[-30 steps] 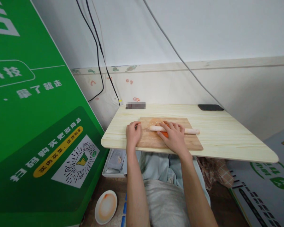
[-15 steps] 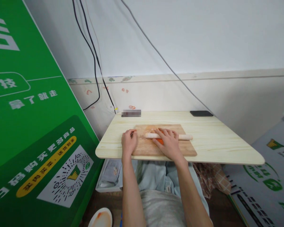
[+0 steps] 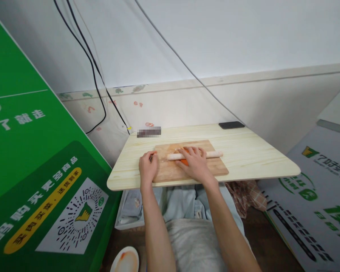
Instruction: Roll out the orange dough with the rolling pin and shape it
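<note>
A pale wooden rolling pin lies across a wooden cutting board. My right hand is closed over the pin's middle, its fingers draped across it. Beneath that hand and the pin shows a flat orange piece, probably dough, mostly covered. At the board's left edge sits my left hand, its fingers curled and closed. What those fingers hold, if anything, is hidden. Whitish and orange smears mark the board's upper left part.
The board rests on a light wood-grain table. A black phone lies at its back right, and a blurred dark object at back left. Below are an orange-stained white plate and a white box. Green panels stand left.
The whole view has shifted and tilted slightly with my head. Both hands stay at nearly the same places on the board, the right on the rolling pin, the left at the edge.
</note>
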Motion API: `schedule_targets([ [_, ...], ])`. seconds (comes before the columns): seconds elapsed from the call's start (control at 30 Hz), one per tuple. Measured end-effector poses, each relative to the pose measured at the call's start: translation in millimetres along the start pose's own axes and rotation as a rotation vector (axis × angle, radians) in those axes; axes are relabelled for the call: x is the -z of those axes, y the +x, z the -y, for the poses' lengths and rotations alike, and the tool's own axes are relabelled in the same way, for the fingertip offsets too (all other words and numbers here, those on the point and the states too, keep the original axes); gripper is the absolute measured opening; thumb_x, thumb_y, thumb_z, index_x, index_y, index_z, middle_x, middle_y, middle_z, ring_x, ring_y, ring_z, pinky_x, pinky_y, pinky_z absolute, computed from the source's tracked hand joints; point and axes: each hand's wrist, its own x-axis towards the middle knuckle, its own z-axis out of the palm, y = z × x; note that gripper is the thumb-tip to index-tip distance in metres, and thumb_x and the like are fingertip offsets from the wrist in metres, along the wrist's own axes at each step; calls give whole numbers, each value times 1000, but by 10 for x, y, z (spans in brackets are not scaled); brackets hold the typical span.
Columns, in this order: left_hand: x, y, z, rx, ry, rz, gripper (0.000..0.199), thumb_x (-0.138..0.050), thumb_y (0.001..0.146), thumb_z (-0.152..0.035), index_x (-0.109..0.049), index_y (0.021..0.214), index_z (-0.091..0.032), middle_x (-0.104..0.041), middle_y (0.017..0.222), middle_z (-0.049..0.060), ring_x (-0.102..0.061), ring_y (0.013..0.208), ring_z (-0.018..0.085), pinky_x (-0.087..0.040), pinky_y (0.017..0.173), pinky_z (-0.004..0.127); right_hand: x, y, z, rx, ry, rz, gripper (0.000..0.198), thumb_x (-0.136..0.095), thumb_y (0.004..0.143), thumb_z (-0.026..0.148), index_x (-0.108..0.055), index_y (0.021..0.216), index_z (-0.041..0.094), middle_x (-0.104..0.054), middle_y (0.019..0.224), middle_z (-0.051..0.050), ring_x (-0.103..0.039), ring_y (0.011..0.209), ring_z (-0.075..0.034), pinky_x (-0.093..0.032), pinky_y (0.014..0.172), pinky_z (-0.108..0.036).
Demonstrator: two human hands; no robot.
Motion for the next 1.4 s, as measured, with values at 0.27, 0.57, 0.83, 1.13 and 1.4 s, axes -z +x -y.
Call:
schedule_targets([
  [0.27, 4, 8, -50, 28, 38, -2, 29, -56, 100, -27, -83, 109, -20, -85, 112, 11, -77, 104, 27, -60, 102, 40, 37, -119, -125, 70, 15, 95, 65, -54, 111, 56, -51, 170, 28, -59, 169, -13, -48, 155, -35, -27, 129, -59],
  [0.57, 9, 15, -64, 35, 37, 1, 28, -57, 100, -25, -83, 108, -21, -85, 113, 11, -77, 104, 26, -60, 102, 40, 12, -56, -72, 69, 24, 70, 60, -55, 111, 54, -56, 166, 28, -59, 169, -14, -45, 159, -35, -21, 134, -59],
  [0.83, 8, 20, -59, 36, 25, 4, 28, -57, 100, -26, -83, 108, -22, -85, 114, 10, -77, 105, 26, -60, 102, 40, 84, -96, -90, 88, 71, 105, 59, -56, 111, 52, -56, 166, 29, -64, 162, -13, -51, 153, -33, -23, 131, -57],
  [1.13, 0, 27, -39, 26, 15, 6, 30, -56, 100, -28, -83, 109, -19, -85, 112, 12, -77, 102, 28, -60, 100, 42, -36, -5, -90, 84, 60, -23, 51, -59, 111, 49, -66, 156, 28, -67, 160, -12, -53, 150, -34, -28, 127, -57],
  [1.4, -1, 25, -34, 15, 0, 3, 30, -56, 100, -29, -83, 108, -18, -84, 113, 13, -77, 104, 29, -60, 100, 44, 31, -49, -66, 68, 65, 26, 54, -61, 111, 49, -63, 160, 27, -64, 163, -14, -53, 151, -36, -29, 128, -58],
])
